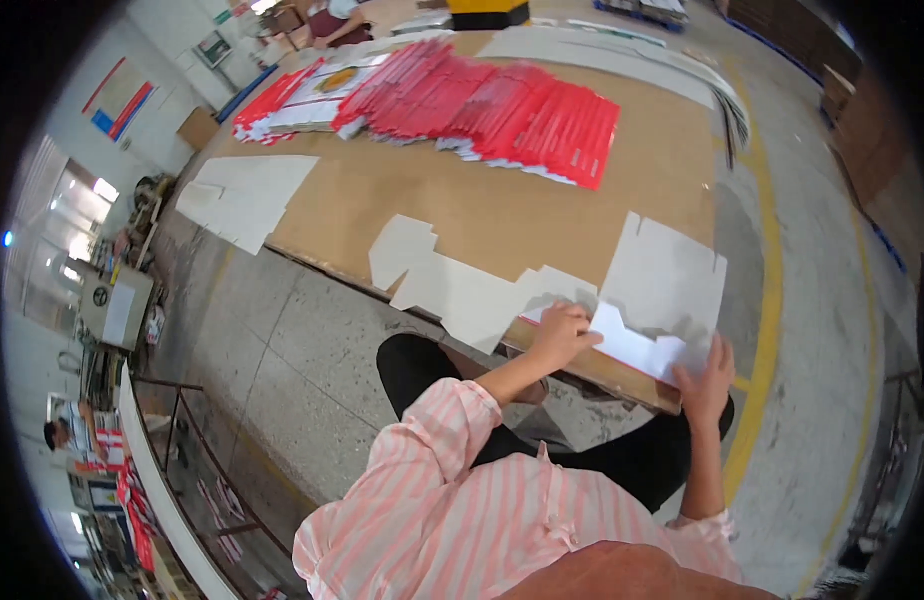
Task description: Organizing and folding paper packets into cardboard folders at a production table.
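My left hand (560, 335) presses flat on the white carton blank (632, 345) at the bench's (502, 215) near edge, pinning it; my right hand (707, 378) grips its right end, likely to fold it.

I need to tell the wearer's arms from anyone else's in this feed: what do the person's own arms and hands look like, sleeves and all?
Both arms wear a loose shirt with pink and white stripes. The left sleeve is gathered up near the elbow, leaving the forearm bare; the right sleeve ends in a cuff, also leaving the forearm bare. The left hand and right hand are bare, with no gloves. No watch or rings show.
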Motion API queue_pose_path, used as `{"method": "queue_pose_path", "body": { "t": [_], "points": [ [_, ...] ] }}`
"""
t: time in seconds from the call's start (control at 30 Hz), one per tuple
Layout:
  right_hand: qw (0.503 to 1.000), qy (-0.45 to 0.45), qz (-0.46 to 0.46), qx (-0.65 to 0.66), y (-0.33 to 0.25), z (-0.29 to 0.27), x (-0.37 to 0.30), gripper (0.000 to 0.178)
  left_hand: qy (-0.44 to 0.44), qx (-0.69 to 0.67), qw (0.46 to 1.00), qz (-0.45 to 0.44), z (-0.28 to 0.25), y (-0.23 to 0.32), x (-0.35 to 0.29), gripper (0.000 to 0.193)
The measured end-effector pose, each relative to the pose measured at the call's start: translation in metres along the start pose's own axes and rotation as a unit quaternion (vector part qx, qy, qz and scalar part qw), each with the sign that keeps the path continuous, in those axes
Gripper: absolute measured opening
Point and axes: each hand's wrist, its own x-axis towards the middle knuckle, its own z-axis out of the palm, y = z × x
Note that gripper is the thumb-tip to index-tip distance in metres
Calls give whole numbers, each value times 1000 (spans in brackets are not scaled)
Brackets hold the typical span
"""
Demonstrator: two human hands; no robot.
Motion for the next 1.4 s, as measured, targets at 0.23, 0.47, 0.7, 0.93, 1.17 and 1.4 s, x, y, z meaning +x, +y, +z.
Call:
{"method": "queue_pose_path", "body": {
  "t": [0.23,0.47,0.7,0.93,1.17,1.4],
  "points": [
    [985,24,-51,-163,8,37,-18,65,88,173,976,99,28,41,-12,34],
    [858,81,231,451,16,-19,-22,70,166,47,985,-17,-28,-20,-20,26],
    [963,198,-166,77,-77,13,19,64,130,-77,988,19,46,54,-17,31],
    [976,-35,-213,-15,-76,42,-6,55,-27,143,978,147,-23,59,-60,50],
    [964,63,-194,171,-60,46,-6,57,67,243,960,120,-48,66,-19,32],
    [968,-4,-251,29,-65,43,-2,58,111,369,921,-55,-54,-10,-18,60]
  ]
}}
